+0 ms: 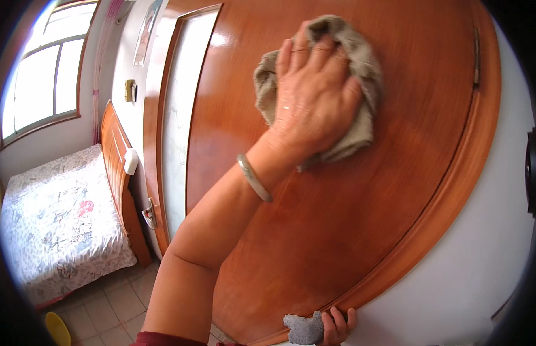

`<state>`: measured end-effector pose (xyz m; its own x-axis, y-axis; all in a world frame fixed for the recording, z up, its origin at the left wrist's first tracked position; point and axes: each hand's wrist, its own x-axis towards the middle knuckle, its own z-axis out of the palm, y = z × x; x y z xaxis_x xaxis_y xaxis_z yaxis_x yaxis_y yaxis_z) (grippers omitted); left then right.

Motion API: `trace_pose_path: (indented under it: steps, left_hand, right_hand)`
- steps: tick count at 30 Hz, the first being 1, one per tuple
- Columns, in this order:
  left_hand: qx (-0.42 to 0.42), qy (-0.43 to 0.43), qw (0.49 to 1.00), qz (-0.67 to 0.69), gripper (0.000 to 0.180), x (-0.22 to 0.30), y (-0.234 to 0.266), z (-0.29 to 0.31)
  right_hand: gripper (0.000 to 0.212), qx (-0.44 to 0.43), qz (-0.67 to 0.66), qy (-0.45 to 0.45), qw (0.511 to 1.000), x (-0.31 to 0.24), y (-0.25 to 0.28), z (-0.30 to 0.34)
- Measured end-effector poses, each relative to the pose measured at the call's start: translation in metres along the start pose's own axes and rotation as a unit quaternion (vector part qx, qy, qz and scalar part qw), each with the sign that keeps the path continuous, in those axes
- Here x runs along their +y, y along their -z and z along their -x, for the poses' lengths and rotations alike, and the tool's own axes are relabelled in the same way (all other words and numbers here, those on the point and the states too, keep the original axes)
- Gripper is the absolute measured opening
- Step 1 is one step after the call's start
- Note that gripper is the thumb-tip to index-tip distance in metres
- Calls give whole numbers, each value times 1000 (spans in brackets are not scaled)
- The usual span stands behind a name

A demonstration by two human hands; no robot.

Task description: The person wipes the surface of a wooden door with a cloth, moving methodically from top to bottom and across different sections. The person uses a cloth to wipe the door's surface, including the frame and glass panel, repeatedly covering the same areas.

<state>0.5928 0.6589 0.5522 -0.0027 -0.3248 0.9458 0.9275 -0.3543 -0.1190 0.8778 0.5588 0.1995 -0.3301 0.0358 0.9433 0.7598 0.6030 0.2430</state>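
Note:
My left hand (317, 101) presses a greyish-brown cloth (366, 60) against the upper part of a glossy reddish-brown wooden door (314, 230). The fingers are spread over the bunched cloth, which shows around both sides of the hand. A pale bangle (253, 177) circles that wrist. At the lower edge, my right hand (337, 326) is close to the door frame (452, 196), its fingers curled beside a small grey cloth (304, 328) that it holds. The rest of this hand is cut off by the picture's edge.
The door has a narrow pale glass panel (190, 109) and a metal handle (148, 213). Beyond it, at left, stand a bed (66, 225) with a wooden headboard (119, 155) and a bright window (46, 75). A yellow basin (57, 328) is on the tiled floor (106, 305).

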Motion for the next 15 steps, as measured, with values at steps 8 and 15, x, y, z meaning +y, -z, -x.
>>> trace_pose_path:
  steps: [8, 15]
  left_hand:
    - [-47, 194, 976, -82, 52, -103, 46, 92]
    - [-87, 383, 914, -99, 53, -129, 112, 280]
  right_hand:
    - [18, 44, 90, 43, 994, 0, -21, 14]
    - [17, 40, 80, 20, 996, -3, -15, 2]
